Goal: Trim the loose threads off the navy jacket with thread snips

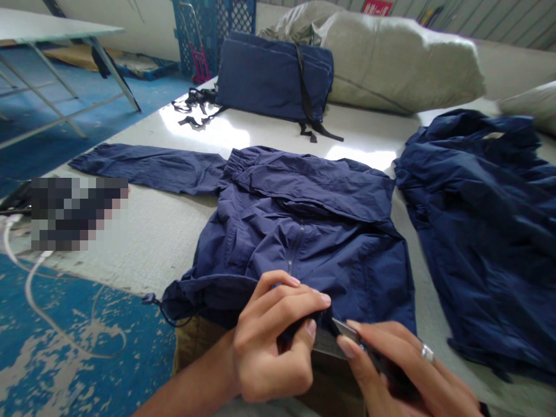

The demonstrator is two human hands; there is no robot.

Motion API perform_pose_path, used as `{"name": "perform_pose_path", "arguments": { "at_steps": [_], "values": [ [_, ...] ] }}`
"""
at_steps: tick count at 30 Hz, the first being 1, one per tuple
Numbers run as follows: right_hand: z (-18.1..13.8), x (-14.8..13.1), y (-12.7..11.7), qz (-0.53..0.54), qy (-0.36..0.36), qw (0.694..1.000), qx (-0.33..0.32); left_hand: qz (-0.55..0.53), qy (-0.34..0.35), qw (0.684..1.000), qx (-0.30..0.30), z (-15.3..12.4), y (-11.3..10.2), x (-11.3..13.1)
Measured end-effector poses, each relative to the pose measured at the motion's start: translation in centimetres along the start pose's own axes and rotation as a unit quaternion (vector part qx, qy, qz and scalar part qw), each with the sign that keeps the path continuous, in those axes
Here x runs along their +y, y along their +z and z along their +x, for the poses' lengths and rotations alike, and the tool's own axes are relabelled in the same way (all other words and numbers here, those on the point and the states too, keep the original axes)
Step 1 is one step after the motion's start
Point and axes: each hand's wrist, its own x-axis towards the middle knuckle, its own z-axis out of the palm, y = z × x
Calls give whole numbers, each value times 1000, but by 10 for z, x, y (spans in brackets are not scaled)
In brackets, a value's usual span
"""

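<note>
A navy jacket (269, 231) lies on the table before me, one sleeve stretched out to the left and a zipper (297, 246) down its middle. My left hand (273, 341) is closed at its near hem, pinching dark fabric between thumb and fingers. Just to the right, my right hand (403, 359) is closed around what look like small thread snips (345, 329). Their metal tip points toward the pinched fabric; the handle is mostly hidden in my palm. A drawcord with a toggle (149, 299) hangs from the left end of the hem.
Another navy garment (482, 220) lies crumpled at the right. Behind the jacket stand a folded navy stack (269, 78) with black straps and large pale sacks (399, 61). A blurred-out dark object (73, 214) with white cables (32, 295) sits at the table's left edge (143, 255).
</note>
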Motion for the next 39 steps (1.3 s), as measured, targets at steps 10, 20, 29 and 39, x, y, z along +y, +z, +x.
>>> {"name": "perform_pose_path", "arguments": {
  "at_steps": [10, 20, 29, 39],
  "values": [
    [1, 8, -12, 18, 32, 994, -99, -58, 104, 993, -7, -1, -2, -15],
    [-2, -11, 3, 15, 23, 998, -50, -158, 49, 985, 46, -3, 6, -17],
    [-2, -19, 15, 13, 3, 1000, -12, -165, 32, 984, 59, -4, 5, -16],
    [-1, -10, 14, -5, -54, 998, -14, -174, 23, 983, 63, -4, 8, -15]
  ]
}}
